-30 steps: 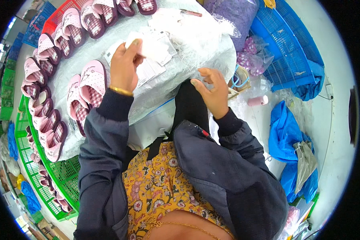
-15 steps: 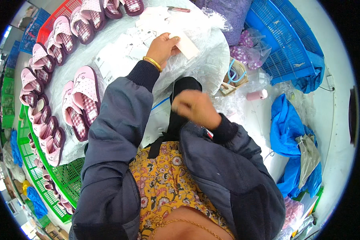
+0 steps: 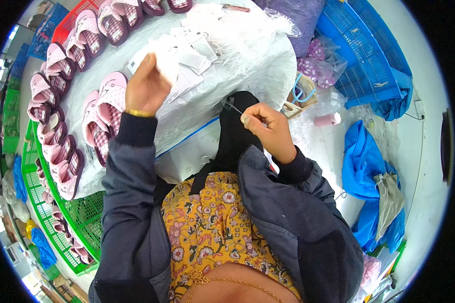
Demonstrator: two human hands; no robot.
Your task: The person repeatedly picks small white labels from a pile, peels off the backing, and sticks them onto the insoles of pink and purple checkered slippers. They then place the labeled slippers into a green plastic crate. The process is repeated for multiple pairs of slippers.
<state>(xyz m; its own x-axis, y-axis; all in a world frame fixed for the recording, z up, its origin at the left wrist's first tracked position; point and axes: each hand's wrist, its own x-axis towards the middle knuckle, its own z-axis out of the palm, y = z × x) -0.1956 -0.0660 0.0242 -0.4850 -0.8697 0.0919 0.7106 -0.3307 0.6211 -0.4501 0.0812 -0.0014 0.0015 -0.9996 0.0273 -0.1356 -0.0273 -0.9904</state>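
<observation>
- Just right of the pair of slippers (image 3: 111, 101) on the film-covered table (image 3: 187, 118), the left hand (image 3: 149, 88) holds a white card (image 3: 167, 65), its fingers closed along the card's near edge.
- Up and to the right of that pair, the card stands out beyond the left fingertips; its long axis seems to run steeply, but glare washes out its edges, and I cannot tell whether it is one card or several.
- Well to the right of the pair, past the table's near edge and over the black trouser leg (image 3: 232, 129), the right hand (image 3: 268, 129) has thumb and forefinger pinched together on a thin pale strip (image 3: 231, 106).
- The strip's long axis runs from the pinch leftward and away from the body, pointing roughly toward the card, with a wide gap between; the left hand is the nearer to the slippers.
- Right of the pair, beyond the left hand, lies a loose pile of paper cards (image 3: 197, 55).
- Left of the pair, the row of slippers (image 3: 91, 35) curves along the table's rim.
</observation>
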